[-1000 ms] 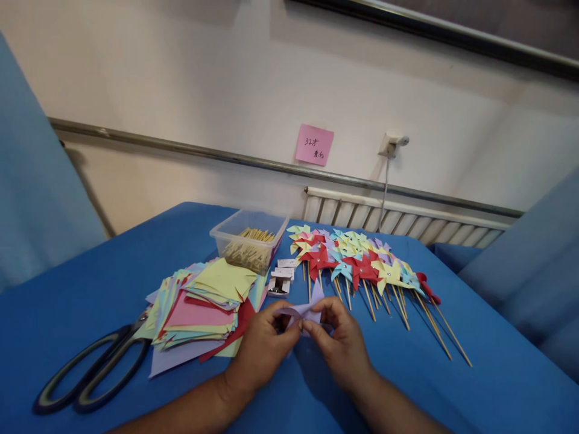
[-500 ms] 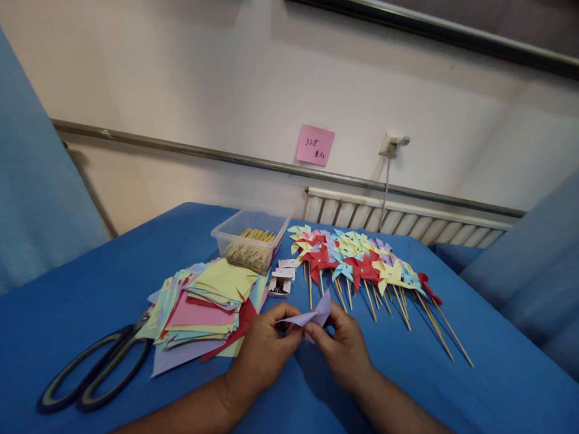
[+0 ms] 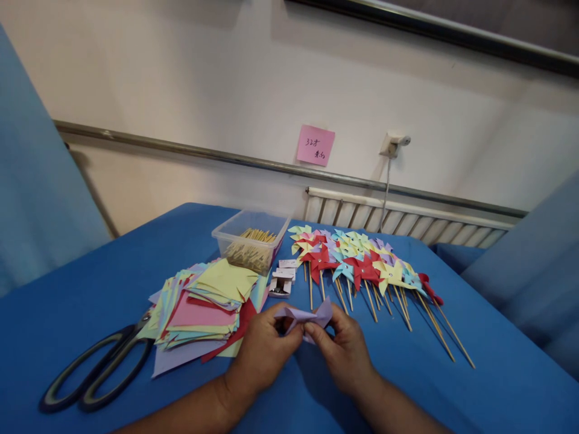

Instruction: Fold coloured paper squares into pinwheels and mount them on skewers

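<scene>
The left hand (image 3: pixel 266 339) and right hand (image 3: pixel 342 345) pinched a purple paper pinwheel (image 3: pixel 304 315), its tall point now bent down towards the middle.

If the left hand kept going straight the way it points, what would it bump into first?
Most likely the right hand, just beyond the purple paper the left hand holds, though depth is hard to judge.

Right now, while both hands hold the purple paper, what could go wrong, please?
The curled purple paper is pinched by the left hand and the right hand, so a fold might spring open. The small open box of dark pieces stands just beyond the hands; a bump could spill it. The uneven paper pile lies beside the left hand, and a brush could make it slide.
</scene>
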Motion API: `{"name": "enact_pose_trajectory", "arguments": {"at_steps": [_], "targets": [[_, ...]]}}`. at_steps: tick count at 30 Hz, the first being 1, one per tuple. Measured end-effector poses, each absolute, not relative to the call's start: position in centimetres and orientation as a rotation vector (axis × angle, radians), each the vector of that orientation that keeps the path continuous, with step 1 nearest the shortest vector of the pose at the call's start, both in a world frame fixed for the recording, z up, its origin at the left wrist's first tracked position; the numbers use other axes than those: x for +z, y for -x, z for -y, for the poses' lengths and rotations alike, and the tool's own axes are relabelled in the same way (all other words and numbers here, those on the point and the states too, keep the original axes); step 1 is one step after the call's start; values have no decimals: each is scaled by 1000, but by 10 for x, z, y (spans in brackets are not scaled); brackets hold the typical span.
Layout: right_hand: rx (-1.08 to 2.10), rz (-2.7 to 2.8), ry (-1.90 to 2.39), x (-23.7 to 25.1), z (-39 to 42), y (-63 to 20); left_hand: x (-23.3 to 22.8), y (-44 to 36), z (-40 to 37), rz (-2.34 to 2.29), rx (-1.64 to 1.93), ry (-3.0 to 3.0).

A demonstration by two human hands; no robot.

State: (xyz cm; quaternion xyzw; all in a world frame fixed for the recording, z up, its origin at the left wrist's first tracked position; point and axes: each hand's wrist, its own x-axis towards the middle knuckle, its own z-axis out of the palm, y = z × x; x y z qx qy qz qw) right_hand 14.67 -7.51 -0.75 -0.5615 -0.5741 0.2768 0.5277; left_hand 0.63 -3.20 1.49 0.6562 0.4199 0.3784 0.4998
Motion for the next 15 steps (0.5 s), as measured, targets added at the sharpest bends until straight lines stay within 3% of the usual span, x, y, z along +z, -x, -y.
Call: {"name": "enact_pose_trajectory", "arguments": {"at_steps": [9,15], "targets": [[658,1369,1354,-8,76,-145,14,-6,31,-1017,907,-1604],[861,1260,1219,-7,73,-144,16,-5,33,-1052,905,-1609]]}}
